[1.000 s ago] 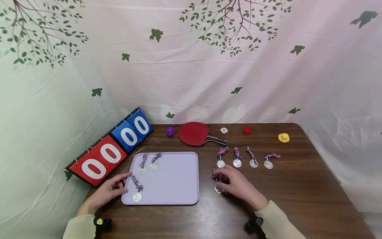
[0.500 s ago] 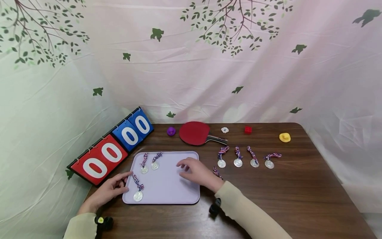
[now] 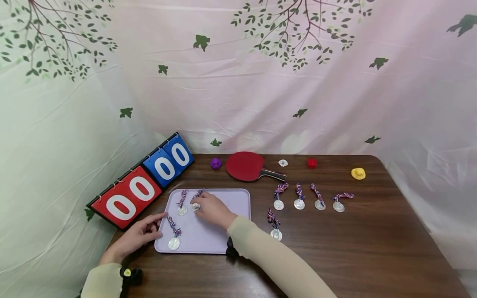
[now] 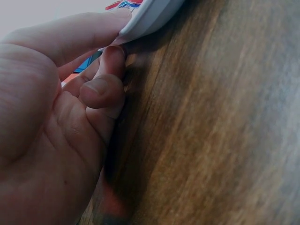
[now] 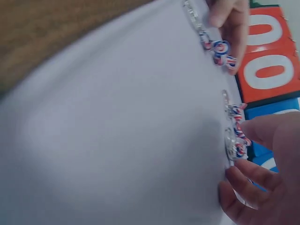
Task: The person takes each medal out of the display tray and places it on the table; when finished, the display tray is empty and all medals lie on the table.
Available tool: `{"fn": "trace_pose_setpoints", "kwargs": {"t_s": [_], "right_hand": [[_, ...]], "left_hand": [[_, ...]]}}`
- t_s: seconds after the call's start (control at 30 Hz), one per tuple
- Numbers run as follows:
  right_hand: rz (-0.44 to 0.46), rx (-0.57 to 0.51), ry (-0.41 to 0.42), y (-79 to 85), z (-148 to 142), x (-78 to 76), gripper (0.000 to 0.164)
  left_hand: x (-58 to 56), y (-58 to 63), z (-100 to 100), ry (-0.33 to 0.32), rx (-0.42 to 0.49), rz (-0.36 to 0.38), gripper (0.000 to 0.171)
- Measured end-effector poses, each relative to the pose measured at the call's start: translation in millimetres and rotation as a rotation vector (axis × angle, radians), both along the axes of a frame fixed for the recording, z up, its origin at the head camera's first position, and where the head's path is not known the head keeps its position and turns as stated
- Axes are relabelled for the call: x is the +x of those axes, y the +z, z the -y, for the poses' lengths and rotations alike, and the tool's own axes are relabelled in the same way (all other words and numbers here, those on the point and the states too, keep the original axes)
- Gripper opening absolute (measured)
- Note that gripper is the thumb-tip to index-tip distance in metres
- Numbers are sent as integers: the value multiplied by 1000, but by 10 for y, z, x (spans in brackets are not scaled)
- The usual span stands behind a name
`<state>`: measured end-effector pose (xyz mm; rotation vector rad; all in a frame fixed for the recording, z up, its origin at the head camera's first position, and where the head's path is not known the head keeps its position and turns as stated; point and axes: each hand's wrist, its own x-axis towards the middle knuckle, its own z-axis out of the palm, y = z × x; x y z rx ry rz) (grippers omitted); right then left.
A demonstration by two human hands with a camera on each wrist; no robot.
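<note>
My left hand (image 3: 138, 235) rests at the left edge of the lilac tray (image 3: 220, 248), thumb and forefinger touching its rim and the other fingers bent. In the left wrist view, its thumb (image 4: 84, 35) lies against the rim. My right hand (image 3: 215, 211) is over the tray's upper left part, around a silver medal (image 3: 195, 206) with a red, white and blue ribbon. In the right wrist view, its thumb (image 5: 265, 129) and fingers (image 5: 248, 180) stand apart on either side of that medal. Two similar medals lie in the tray, one upper left (image 3: 181, 210), one lower left (image 3: 174, 243).
Several more ribboned medals (image 3: 299, 203) lie on the brown table (image 3: 354, 256) right of the tray. Behind are a red table tennis bat (image 3: 244, 167), a purple duck (image 3: 215, 163), a white piece (image 3: 283, 163), a red block (image 3: 311, 163) and a yellow duck (image 3: 358, 174). A flip scoreboard (image 3: 141, 182) stands left.
My right hand has moved left from the near medal on the table, across the tray, to the medal at its upper left. My left hand has stayed at the rim.
</note>
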<state>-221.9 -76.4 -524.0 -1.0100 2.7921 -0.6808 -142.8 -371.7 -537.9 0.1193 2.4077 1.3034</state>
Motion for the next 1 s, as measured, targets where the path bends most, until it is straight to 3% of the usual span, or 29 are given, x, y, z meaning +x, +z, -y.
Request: {"fn": "trace_pose_setpoints", "kwargs": {"t_s": [0.2,0.37,0.67,1.0], "right_hand": [[-63,107,-46,-26,149,-11,30],[-76,122,-61,-9,184,0,25],[61,-46,-68,-9,128,-44,29],[137,-163,-72,-47,63,-85,32]], "left_hand": [[-13,2,7,-10,0,-1,57],[-5,1,11,-12,-1,-3,57],[-2,-9,5,-21,-4,2,57],[-3,-7,6,-12,-9,-1,59]]}}
